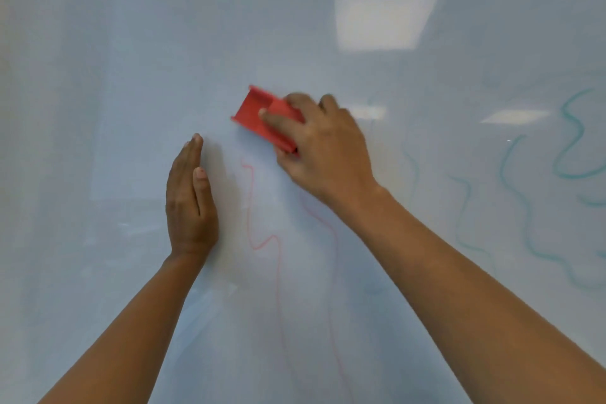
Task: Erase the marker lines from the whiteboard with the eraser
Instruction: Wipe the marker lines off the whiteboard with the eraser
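Gripping the eraser [259, 111] on the whiteboard [131, 43] with my right hand [323, 154], I cover its lower-right end. My left hand [190, 207] is straight-fingered, holding nothing, beside faint red lines [262, 244]. Blurred teal lines [518, 193] run off the right edge.

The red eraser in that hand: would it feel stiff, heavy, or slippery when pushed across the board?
Probably stiff: the eraser shows straight edges and a raised lip under the grip of the right hand. Likely light, since one hand holds it against the whiteboard. It should glide easily; the board looks glossy, showing reflections.
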Available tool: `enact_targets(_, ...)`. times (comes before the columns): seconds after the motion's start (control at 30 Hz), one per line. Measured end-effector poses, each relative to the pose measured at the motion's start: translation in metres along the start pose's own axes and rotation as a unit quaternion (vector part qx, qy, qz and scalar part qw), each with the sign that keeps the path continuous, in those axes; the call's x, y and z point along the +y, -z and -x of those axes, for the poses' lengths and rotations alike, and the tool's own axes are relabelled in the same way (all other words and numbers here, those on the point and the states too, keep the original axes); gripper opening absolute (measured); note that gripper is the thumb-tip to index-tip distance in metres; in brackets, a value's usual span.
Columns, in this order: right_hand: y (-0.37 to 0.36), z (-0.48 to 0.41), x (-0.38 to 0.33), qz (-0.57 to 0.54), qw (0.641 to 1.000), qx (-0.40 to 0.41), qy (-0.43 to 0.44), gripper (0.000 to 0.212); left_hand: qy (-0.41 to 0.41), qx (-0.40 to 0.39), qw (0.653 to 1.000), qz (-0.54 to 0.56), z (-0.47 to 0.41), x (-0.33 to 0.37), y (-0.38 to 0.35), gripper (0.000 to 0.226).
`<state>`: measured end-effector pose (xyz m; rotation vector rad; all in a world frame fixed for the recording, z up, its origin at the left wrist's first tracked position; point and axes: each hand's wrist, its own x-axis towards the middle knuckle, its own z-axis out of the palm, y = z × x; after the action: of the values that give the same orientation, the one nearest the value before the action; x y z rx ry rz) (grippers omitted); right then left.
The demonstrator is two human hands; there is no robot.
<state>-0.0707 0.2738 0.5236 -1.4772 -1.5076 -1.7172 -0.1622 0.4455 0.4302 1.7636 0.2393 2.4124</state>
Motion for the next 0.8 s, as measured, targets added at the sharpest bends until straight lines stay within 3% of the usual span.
enact_targets(0.07,0.001,-0.010,0.003,-0.003,0.995,0.040,-0.092,0.046,0.005,0.000,1.000,-0.005,0.000,-0.001,0.000,0.046)
enact_targets(0.13,-0.004,-0.009,-0.007,0.004,0.991,0.058,-0.120,0.048,0.008,-0.001,1.000,-0.009,0.000,-0.002,-0.001,0.047)
enact_targets(0.37,-0.016,0.035,-0.026,-0.031,0.999,0.021,0.026,0.045,0.010,-0.011,1.000,-0.025,0.000,-0.004,-0.001,0.045)
enact_targets(0.53,-0.015,0.021,-0.020,-0.023,0.988,0.089,-0.128,0.048,0.006,-0.008,1.000,-0.028,0.001,-0.005,-0.001,0.044)
enact_targets(0.6,-0.021,0.027,-0.032,-0.016,0.992,0.081,-0.098,0.049,0.004,-0.010,1.000,-0.025,0.001,-0.006,-0.001,0.044)
enact_targets(0.7,-0.025,0.041,-0.038,-0.028,0.999,0.030,0.023,0.046,0.009,-0.013,1.000,-0.020,0.000,-0.007,-0.001,0.044)
enact_targets(0.8,-0.020,0.033,-0.020,-0.018,0.999,0.050,0.001,0.045,0.011,-0.012,1.000,-0.019,0.000,-0.007,-0.001,0.044)
